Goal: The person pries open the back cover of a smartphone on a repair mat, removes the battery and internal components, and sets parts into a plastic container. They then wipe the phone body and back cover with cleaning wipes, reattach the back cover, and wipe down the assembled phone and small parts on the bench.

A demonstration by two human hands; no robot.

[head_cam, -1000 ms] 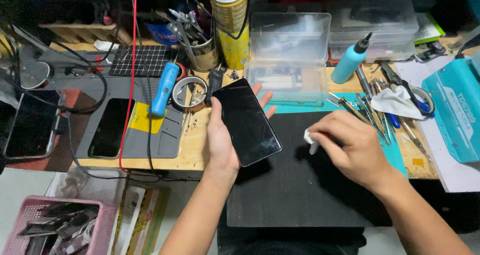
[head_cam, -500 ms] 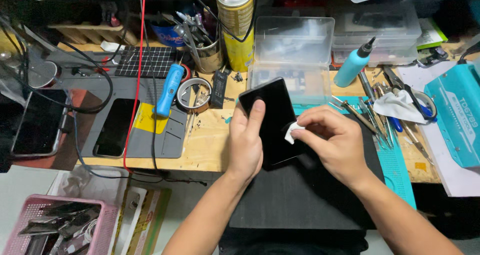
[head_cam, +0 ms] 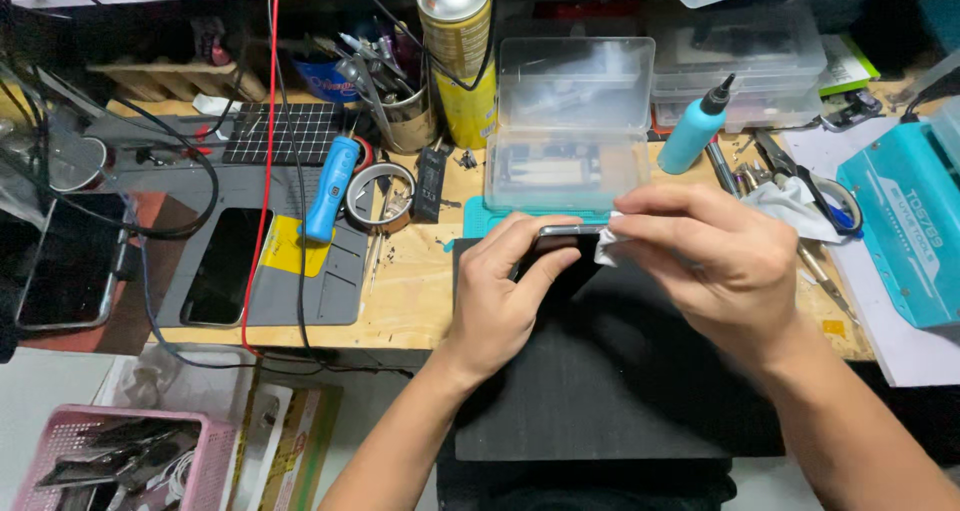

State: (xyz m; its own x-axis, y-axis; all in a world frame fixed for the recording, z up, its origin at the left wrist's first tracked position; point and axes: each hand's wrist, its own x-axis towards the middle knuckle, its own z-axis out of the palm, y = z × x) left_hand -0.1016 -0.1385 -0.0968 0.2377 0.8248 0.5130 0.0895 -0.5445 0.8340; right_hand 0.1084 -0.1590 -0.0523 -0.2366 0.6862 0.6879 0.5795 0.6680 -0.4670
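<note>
My left hand (head_cam: 505, 291) grips a black smartphone (head_cam: 556, 241), tilted up on edge over the black mat (head_cam: 600, 381) so that mostly its top rim shows. My right hand (head_cam: 705, 266) pinches a small white wipe (head_cam: 606, 245) against the phone's upper right edge. Both hands meet above the mat's far side, just in front of the clear plastic box (head_cam: 570, 121). Most of the phone's screen is hidden behind my fingers.
A yellow spray can (head_cam: 458, 51), a cup of tools (head_cam: 395, 96), a blue tool (head_cam: 328, 183), a tape roll (head_cam: 380, 193) and a teal squeeze bottle (head_cam: 700, 126) crowd the wooden bench. Another phone (head_cam: 222, 266) lies on a grey mat at left. A teal case (head_cam: 905, 226) sits right; a pink basket (head_cam: 110, 461) lower left.
The phone went from lying flat in my left hand to standing on edge. My right hand moved left with the wipe onto the phone's top edge.
</note>
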